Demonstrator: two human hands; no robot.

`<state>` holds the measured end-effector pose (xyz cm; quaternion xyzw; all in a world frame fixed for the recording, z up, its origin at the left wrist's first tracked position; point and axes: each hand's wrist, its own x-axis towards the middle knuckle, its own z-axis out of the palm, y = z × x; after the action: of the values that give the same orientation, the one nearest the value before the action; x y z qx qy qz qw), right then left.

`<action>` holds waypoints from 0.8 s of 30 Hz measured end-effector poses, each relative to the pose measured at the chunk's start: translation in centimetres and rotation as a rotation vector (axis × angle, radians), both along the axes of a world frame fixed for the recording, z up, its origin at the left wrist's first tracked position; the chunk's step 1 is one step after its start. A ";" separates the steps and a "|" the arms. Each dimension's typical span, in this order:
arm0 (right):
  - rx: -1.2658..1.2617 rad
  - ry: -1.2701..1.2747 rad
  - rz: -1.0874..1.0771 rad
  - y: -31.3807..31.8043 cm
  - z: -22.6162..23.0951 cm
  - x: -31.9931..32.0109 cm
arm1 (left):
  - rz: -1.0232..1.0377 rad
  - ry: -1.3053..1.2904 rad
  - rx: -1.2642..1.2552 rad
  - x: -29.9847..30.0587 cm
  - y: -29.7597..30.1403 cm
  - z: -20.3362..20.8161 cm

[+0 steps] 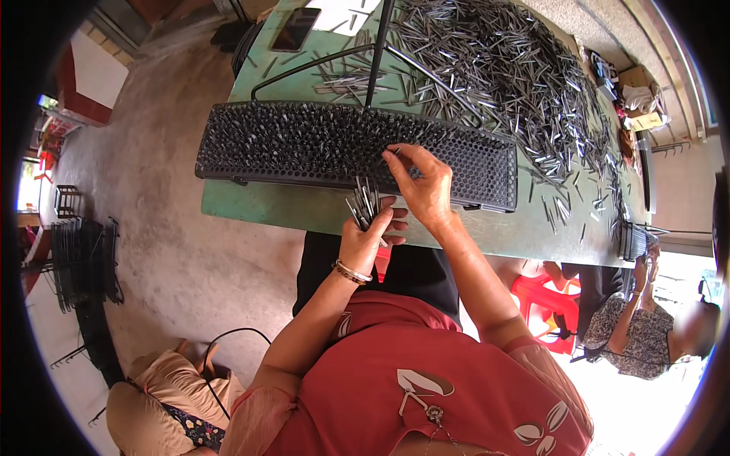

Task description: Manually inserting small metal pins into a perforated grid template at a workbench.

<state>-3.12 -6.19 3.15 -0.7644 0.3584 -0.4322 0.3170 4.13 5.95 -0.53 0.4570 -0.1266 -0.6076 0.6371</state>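
Note:
A bundle of thin metal rods [365, 199] is gripped in my left hand [366, 237], just off the table's near edge. My right hand [426, 182] reaches over a long black rack [479, 163] full of round holes, its thumb and forefinger pinched together at the holes. A small dark piece, probably one of the rods, shows at the fingertips. Rods stand packed in the holes across the left and middle of the rack; the holes toward its right end look unfilled. A black metal frame [376, 61] rises from the rack's far side.
A large heap of loose rods [502, 68] covers the far right of the green table [266, 205]. A phone [296, 29] and a white sheet [334, 14] lie at the far left. Another person [639, 327] sits at right, near a red stool [547, 304]. Black racks [84, 262] stand at left.

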 end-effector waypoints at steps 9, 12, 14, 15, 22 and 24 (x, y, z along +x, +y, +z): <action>-0.043 0.111 0.046 0.0 -0.7 -0.1 | 0.011 -0.068 0.017 -0.1 -0.1 -0.1; 0.025 0.063 0.070 -0.1 -0.4 0.0 | 0.029 -0.058 0.010 -0.1 -0.2 -0.3; 0.008 0.086 0.084 -0.2 -0.4 -0.1 | 0.036 -0.062 0.007 -0.2 -0.2 -0.5; 0.007 0.086 0.084 -0.3 -0.5 -0.1 | 0.043 -0.066 0.004 -0.2 -0.2 -0.5; -0.123 0.135 0.056 -0.2 -0.9 -0.3 | -0.007 -0.047 -0.030 -0.1 0.0 -0.4; -0.182 0.185 0.061 -0.3 -1.0 -0.4 | -0.003 0.036 0.013 0.1 0.0 -0.6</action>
<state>-3.48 -6.46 2.17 -0.8370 0.3219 -0.3809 0.2252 4.22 5.98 -1.12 0.4499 -0.1117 -0.6176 0.6354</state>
